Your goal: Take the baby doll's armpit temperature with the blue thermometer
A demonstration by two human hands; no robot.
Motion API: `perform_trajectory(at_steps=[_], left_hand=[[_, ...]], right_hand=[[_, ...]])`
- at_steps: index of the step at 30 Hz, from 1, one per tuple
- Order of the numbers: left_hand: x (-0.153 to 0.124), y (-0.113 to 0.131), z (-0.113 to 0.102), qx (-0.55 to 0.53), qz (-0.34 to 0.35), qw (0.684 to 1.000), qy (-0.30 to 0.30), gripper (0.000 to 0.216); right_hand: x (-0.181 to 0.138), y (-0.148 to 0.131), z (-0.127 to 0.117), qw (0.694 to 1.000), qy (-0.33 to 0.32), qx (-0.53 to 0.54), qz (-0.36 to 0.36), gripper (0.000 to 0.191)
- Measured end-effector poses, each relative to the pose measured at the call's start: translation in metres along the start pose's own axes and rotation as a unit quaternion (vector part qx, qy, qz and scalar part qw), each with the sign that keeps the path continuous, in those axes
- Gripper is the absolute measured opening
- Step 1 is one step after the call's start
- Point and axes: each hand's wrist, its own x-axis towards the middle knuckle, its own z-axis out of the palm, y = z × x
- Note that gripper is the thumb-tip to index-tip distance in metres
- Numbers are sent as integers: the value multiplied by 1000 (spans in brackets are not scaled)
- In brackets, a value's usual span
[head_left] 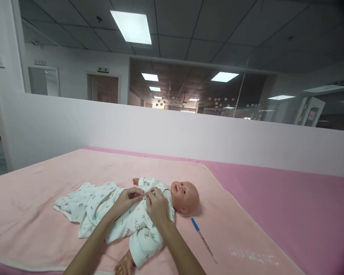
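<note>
A baby doll (pixel 186 196) lies on its back with its head to the right, dressed in a white printed baby shirt (pixel 132 219). At the chest, my left hand (pixel 129 200) pinches the shirt's front edge between thumb and fingers. Close beside it, my right hand (pixel 158 206) is closed on the same part of the shirt front, its fingertips almost meeting the left ones. Whatever small fastening may sit between the fingertips is hidden. White printed baby pants (pixel 83 206) are spread to the left, over the doll's lower body.
Right of the doll's head lies a blue-capped pen (pixel 202 236). Underneath is a pale pink blanket (pixel 40 214) with a white edge, over a darker pink mat (pixel 298 202). A low white wall (pixel 166 130) with glass above stands behind.
</note>
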Motion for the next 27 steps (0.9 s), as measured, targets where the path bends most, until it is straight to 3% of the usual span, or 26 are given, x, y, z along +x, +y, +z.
perform_trajectory(at_steps=[12,18,20,23,27], left_hand=[[1,-11,-3,12,10,1000,-10,24],[-1,-5,-5,-35,-39,995,88,36],[-3,-2,-6,-43,-46,994,84,37],[-8,1,-9,9,-26,998,49,35],[-19,3,-12,127,11,989,72,34]], right_hand=[[-2,-5,0,1000,-15,-6,-1,9],[0,-8,0,999,-19,-31,-2,7],[2,-12,0,999,-27,-39,-14,8],[5,-20,1,996,-52,-31,-62,13],[5,-26,3,989,-92,-13,-115,14]])
